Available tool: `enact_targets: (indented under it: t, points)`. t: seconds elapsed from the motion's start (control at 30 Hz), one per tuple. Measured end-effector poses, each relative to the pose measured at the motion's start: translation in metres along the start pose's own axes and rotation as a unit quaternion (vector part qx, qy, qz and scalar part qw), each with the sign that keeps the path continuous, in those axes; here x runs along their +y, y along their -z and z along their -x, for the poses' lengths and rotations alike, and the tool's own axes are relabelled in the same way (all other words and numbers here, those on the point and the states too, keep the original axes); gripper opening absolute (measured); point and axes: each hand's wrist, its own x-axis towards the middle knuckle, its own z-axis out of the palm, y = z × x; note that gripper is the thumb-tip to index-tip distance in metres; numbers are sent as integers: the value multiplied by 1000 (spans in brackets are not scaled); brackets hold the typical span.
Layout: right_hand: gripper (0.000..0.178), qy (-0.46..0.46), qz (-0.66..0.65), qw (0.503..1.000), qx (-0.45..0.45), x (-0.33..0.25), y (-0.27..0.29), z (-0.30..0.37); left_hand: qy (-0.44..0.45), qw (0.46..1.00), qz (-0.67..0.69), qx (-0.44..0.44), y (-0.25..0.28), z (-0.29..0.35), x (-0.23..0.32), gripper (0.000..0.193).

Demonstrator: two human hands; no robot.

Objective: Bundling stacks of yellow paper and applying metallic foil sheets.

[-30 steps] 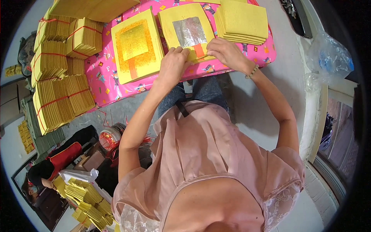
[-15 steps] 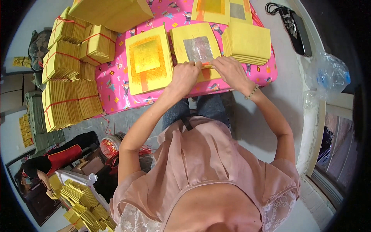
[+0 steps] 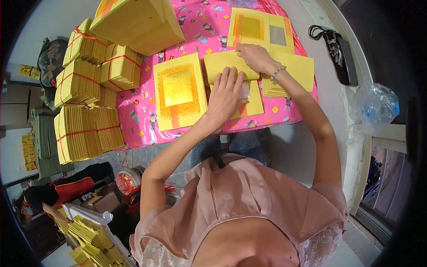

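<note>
A yellow paper sheet (image 3: pixel 222 63) is partly folded over, its plain side up. It covers most of the silver patch, whose edge (image 3: pixel 245 91) shows beside my fingers. My left hand (image 3: pixel 225 95) lies flat across the fold's near edge, fingers outstretched. At the sheet's far right corner, my right hand (image 3: pixel 257 58) has its fingers closed on the paper, the thumb mostly hidden. To the left sits a stack of yellow papers (image 3: pixel 196 117), its top sheet bearing a gold square in an orange patch. A pile of plain yellow papers (image 3: pixel 296 73) lies under my right wrist.
Tied yellow bundles (image 3: pixel 84 135) stack up on the pink patterned table (image 3: pixel 142 138) at left, near a tall yellow block (image 3: pixel 144 33). Printed sheets (image 3: pixel 249 29) lie at the far side. A black phone-like object (image 3: pixel 342 58) and a plastic bag (image 3: pixel 378 104) are at right. Another person (image 3: pixel 66 189) works lower left.
The sheet's far part is now turned over the silver patch. My right hand has moved to its far corner, and my left hand has opened from a pinch to lie flat.
</note>
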Motion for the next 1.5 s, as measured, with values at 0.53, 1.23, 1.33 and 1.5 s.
enact_targets:
  t: [0.53, 1.23, 1.33, 1.5]
  points:
    - [22, 14, 88, 995, -55, 11, -43, -41, 30, 997, 52, -50, -40, -13, -32, 90]
    - [21, 21, 93, 995, -13, 0, -37, -31, 27, 990, 72, -117, -49, -15, -39, 88]
    - [22, 42, 102, 993, 33, -36, -12, 4, 36, 987, 68, -140, -49, -13, -41, 94]
    - [48, -33, 81, 989, -117, -56, -22, 75, 33, 982, 62, -173, -50, -15, -41, 98]
